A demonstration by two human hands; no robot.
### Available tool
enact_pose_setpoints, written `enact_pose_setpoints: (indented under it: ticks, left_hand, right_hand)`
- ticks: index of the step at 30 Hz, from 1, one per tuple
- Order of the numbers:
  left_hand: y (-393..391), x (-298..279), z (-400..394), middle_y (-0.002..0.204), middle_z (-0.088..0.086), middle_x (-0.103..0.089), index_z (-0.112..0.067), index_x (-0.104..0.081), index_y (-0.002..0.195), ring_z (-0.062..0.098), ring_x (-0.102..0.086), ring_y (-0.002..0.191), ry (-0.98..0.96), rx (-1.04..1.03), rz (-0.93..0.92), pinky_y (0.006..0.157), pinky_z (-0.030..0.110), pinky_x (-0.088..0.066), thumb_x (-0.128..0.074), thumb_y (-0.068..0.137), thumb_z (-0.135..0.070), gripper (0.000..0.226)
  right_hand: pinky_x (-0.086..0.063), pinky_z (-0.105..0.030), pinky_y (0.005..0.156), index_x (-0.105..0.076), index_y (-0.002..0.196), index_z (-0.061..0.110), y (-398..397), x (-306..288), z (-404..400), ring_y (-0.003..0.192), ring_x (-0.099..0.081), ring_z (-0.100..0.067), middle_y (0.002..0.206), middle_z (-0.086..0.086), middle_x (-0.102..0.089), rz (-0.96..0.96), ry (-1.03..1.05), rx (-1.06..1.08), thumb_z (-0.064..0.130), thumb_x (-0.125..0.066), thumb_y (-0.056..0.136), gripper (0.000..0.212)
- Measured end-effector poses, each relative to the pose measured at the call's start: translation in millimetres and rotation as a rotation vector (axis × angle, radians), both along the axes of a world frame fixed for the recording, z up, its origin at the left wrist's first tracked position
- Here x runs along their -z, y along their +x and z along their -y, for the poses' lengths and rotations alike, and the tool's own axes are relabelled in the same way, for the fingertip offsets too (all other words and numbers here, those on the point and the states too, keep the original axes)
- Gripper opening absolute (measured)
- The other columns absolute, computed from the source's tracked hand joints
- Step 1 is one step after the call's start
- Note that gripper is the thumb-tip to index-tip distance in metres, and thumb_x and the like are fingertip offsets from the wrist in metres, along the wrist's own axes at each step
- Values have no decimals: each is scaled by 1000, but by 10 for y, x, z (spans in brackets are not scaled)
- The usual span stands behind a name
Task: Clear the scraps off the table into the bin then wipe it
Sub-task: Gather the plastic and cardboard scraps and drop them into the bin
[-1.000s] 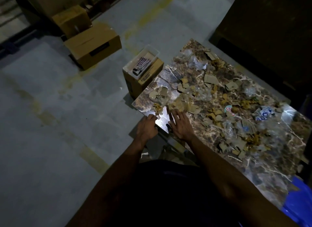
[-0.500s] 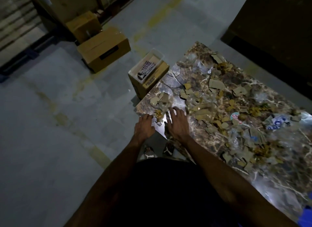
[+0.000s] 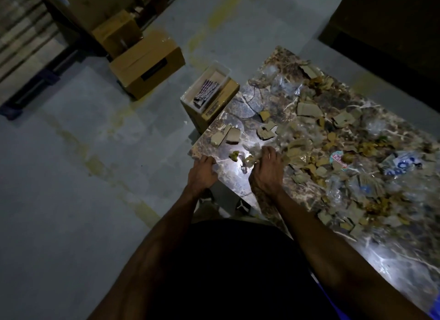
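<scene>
The table [image 3: 240, 177] has a dark marble-patterned top and stands on a grey concrete floor [image 3: 71, 200]. Scraps [image 3: 307, 110] cover most of its surface: torn cardboard pieces, dry leaves, clear plastic wrappers and a blue-and-white printed wrapper [image 3: 400, 163]. The near left corner of the top is bare and reflects a bright light.

The left hand [image 3: 202, 174] sits at the left edge of the table near its corner, fingers curled at that edge; whether it grips the edge or cups below it cannot be told. The right hand [image 3: 266, 172] lies palm down on the tabletop with its fingers bent over a small clump of leaves and plastic [image 3: 250, 160] at the near edge of the scrap field. A few loose bits lie between the two hands. Two flat cardboard pieces [image 3: 226, 136] lie just beyond, near the far left corner.

Beside the left end of the table, on the floor, stands a small cardboard box [image 3: 212, 110] carrying a clear plastic tray [image 3: 222, 71] with a striped item inside. Two larger cardboard boxes [image 3: 147, 67] stand farther away on the floor.
</scene>
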State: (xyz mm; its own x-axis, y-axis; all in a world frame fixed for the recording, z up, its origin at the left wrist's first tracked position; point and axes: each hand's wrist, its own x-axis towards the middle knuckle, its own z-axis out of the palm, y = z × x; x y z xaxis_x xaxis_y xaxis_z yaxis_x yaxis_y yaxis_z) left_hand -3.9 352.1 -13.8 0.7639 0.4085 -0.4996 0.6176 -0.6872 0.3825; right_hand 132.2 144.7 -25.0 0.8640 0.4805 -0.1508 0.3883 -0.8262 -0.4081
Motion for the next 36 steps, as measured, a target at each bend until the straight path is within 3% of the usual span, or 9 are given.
enact_pose_setpoints:
  ticks: [5, 11, 15, 18, 21, 26, 29, 32, 36]
  left_hand:
    - [151, -42, -9, 129, 12, -54, -17, -56, 124, 37, -52, 117, -15, -29, -29, 92, 50, -52, -61, 93, -34, 36]
    - [282, 35, -330, 110, 9, -65, -21, -61, 99, 28, -61, 104, -137, 59, -6, 88, 37, -50, -65, 91, -27, 10]
    - [365, 67, -669, 107, 3, -68, -20, -68, 102, 22, -62, 100, -213, 153, -31, 79, 26, -44, -68, 88, -21, 14]
    - [441, 101, -891, 102, 4, -70, -17, -69, 100, 24, -65, 95, -239, 155, -13, 78, 31, -50, -65, 84, -16, 16]
    - [544, 106, -1047, 97, 8, -69, -18, -66, 98, 27, -68, 86, -248, 138, 11, 75, 35, -56, -63, 84, -17, 14]
    - [616, 137, -1089, 116, 14, -62, -17, -59, 115, 33, -62, 103, -224, 174, 72, 85, 37, -51, -61, 88, -19, 27]
    - [568, 152, -1095, 120, 14, -60, -16, -55, 124, 34, -61, 106, -229, 206, 86, 87, 40, -52, -61, 89, -17, 35]
    - [558, 177, -1147, 120, 15, -59, -15, -53, 128, 36, -61, 106, -250, 229, 92, 88, 43, -53, -62, 89, -17, 40]
    - [573, 149, -1184, 117, 15, -57, -15, -53, 126, 37, -61, 103, -254, 252, 93, 83, 40, -49, -62, 88, -15, 39]
  right_hand:
    - [-35, -47, 115, -45, 150, 9, -186, -114, -309, 138, -43, -34, 153, -16, -45, 73, 204, -118, 17, -55, 101, 51]
    - [-5, -57, 128, -27, 163, 34, -297, 104, -343, 161, -10, -30, 173, 0, -17, -78, -156, -468, 58, -14, 108, 62]
    - [-13, -63, 126, -32, 161, 32, -183, 72, -284, 159, -16, -35, 171, -4, -24, -55, -216, -186, 64, -6, 105, 69]
    - [-12, -58, 126, -35, 160, 26, -91, -87, -441, 158, -15, -37, 171, -8, -24, -26, -230, -16, 60, -15, 106, 67]
    - [2, -51, 128, -30, 163, 22, -56, -151, -789, 160, -10, -36, 173, -10, -18, -11, -274, -79, 58, -17, 108, 67]
    - [-2, -55, 128, -25, 165, 21, -216, -111, -1139, 161, -5, -34, 173, -7, -19, -141, -326, -131, 71, 8, 97, 90]
    - [2, -55, 128, -19, 166, 23, -305, -97, -976, 161, -4, -33, 174, -4, -14, -199, -359, 12, 67, -4, 104, 77]
    - [-12, -57, 128, -32, 162, 14, -313, -109, -853, 158, -18, -38, 170, -14, -26, -186, -313, 182, 75, 6, 97, 97]
    - [-12, -60, 128, -28, 163, 17, -323, -201, -1224, 159, -12, -37, 172, -11, -21, -132, -255, 103, 62, -2, 105, 78]
